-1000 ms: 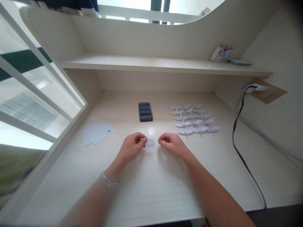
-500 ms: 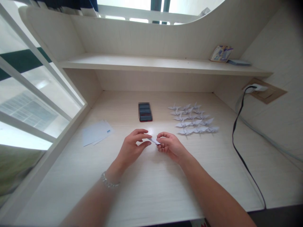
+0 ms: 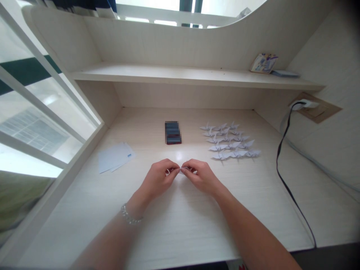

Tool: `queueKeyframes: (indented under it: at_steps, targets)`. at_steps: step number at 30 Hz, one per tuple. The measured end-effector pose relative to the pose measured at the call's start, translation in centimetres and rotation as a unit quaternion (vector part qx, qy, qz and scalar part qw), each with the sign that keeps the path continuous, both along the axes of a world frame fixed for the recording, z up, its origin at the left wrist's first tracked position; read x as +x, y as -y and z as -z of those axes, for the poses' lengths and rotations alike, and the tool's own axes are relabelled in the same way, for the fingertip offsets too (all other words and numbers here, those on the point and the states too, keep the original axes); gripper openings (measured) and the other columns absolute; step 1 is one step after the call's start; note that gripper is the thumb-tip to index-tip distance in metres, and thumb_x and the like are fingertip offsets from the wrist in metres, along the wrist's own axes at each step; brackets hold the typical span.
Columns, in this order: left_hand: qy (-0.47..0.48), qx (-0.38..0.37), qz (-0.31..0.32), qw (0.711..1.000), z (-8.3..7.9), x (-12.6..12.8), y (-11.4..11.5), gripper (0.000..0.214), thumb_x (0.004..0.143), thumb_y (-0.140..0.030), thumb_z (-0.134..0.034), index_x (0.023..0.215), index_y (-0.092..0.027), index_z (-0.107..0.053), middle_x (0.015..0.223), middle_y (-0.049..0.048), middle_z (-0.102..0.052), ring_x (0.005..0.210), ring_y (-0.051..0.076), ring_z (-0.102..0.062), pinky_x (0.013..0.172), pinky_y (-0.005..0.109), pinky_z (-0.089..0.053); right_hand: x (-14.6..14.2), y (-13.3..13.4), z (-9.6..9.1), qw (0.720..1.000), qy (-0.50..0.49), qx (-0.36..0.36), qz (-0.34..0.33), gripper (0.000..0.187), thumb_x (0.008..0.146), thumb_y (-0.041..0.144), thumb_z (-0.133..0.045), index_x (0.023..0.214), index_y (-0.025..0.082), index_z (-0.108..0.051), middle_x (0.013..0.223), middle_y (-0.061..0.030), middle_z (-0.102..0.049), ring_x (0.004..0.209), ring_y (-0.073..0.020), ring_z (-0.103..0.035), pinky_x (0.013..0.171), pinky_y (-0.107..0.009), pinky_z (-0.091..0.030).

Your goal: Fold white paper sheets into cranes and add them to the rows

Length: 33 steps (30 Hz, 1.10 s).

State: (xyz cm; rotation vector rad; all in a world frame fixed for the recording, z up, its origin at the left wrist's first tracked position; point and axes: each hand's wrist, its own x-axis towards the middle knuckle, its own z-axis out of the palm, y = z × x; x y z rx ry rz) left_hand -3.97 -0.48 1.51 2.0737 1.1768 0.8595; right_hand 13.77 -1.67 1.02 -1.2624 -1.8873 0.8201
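Between my two hands is a small folded piece of white paper [image 3: 182,171], mostly covered by the fingers. My left hand [image 3: 159,176] pinches it between thumb and forefinger from the left. From the right, my right hand [image 3: 201,175] pinches it the same way, the fingertips of both hands nearly touching. Several folded white paper cranes [image 3: 229,142] stand in rows on the desk, beyond my right hand and to its right. Flat sheets of white paper [image 3: 114,159] lie overlapping to the left, one with a small blue mark.
Behind my hands, a dark phone-like object [image 3: 173,133], blurred out, lies on the desk [image 3: 140,123]. A black cable [image 3: 278,157] runs from a wall socket [image 3: 317,108] down the right side. A shelf [image 3: 168,73] above holds a small patterned packet [image 3: 263,63].
My left fingers have closed from a looser hold into a pinch on the paper. Both hands have drawn together, and the paper is now more hidden.
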Motion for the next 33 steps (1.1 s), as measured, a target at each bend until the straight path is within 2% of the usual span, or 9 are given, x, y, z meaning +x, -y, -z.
queueKeyframes:
  at_steps: [3,7,10,13,17,21,26,33]
  targets:
    - [-0.031,-0.006,0.039,0.999,-0.2,-0.2,0.0,0.015,0.081,-0.022,-0.051,0.080,-0.019,-0.065,0.078,0.0023,-0.063,0.067,0.012,-0.054,0.062,0.024,-0.042,0.2,-0.1,0.1,0.999,-0.010,-0.037,-0.018,0.013,0.080,0.023,-0.052,0.077,0.019,-0.065,0.073,-0.0009,-0.063,0.067,-0.0134,-0.054,0.060,-0.024,-0.039]
    - [-0.039,-0.023,0.070,0.997,-0.8,-1.3,-0.4,0.016,0.080,-0.021,-0.049,0.078,-0.019,-0.064,0.077,0.0020,-0.063,0.066,0.011,-0.054,0.060,0.022,-0.042,1.2,-0.7,0.0,0.991,-0.082,-0.106,-0.015,0.013,0.077,0.026,-0.055,0.073,0.018,-0.065,0.068,0.0003,-0.060,0.064,-0.0127,-0.051,0.058,-0.023,-0.037]
    - [-0.036,-0.035,0.052,0.997,-1.0,-2.2,-0.9,0.015,0.080,-0.022,-0.050,0.076,-0.018,-0.063,0.075,0.0016,-0.063,0.064,0.011,-0.054,0.058,0.022,-0.041,1.8,-1.1,-0.2,0.983,-0.137,-0.123,0.019,0.012,0.074,0.027,-0.058,0.071,0.017,-0.064,0.067,0.0004,-0.058,0.063,-0.0124,-0.050,0.057,-0.023,-0.036]
    - [0.013,-0.052,0.011,0.999,-0.8,-2.2,-1.0,0.017,0.081,-0.026,-0.049,0.081,-0.017,-0.063,0.078,0.0034,-0.064,0.069,0.013,-0.056,0.061,0.023,-0.043,1.9,-1.1,-0.4,0.979,-0.160,-0.123,0.029,0.013,0.074,0.028,-0.058,0.071,0.016,-0.063,0.067,-0.0001,-0.058,0.063,-0.0127,-0.050,0.057,-0.023,-0.036]
    - [0.068,-0.096,0.026,0.993,-0.3,-1.0,-0.5,0.022,0.080,-0.032,-0.052,0.094,-0.018,-0.062,0.088,0.0049,-0.066,0.076,0.015,-0.060,0.066,0.024,-0.046,1.2,-0.8,-0.4,0.982,-0.146,-0.116,0.017,0.014,0.075,0.028,-0.057,0.073,0.018,-0.065,0.070,-0.0008,-0.061,0.065,-0.0140,-0.052,0.059,-0.025,-0.038]
    - [0.055,-0.073,0.012,0.996,-0.1,0.0,0.0,0.020,0.083,-0.032,-0.048,0.084,-0.018,-0.062,0.075,0.0032,-0.065,0.067,0.014,-0.057,0.061,0.024,-0.044,0.7,-0.6,-0.2,0.989,-0.107,-0.103,0.006,0.015,0.076,0.028,-0.055,0.076,0.018,-0.066,0.073,-0.0018,-0.064,0.066,-0.0147,-0.055,0.060,-0.025,-0.041]
    - [-0.014,-0.026,0.012,0.999,0.1,0.3,0.2,0.015,0.081,-0.025,-0.050,0.077,-0.018,-0.062,0.071,0.0019,-0.063,0.063,0.013,-0.054,0.058,0.023,-0.041,0.3,-0.1,-0.4,0.999,-0.014,-0.046,-0.023,0.013,0.074,0.020,-0.054,0.074,0.019,-0.067,0.072,-0.0021,-0.064,0.065,-0.0140,-0.055,0.059,-0.024,-0.040]
    - [-0.024,-0.042,0.020,0.999,-0.4,-0.3,-0.1,0.015,0.081,-0.025,-0.048,0.076,-0.018,-0.060,0.069,0.0004,-0.062,0.061,0.012,-0.053,0.056,0.023,-0.038,0.7,-0.2,-0.7,0.996,-0.015,-0.088,-0.016,0.011,0.069,0.016,-0.053,0.065,0.017,-0.063,0.062,0.0006,-0.060,0.060,-0.0120,-0.052,0.054,-0.022,-0.038]
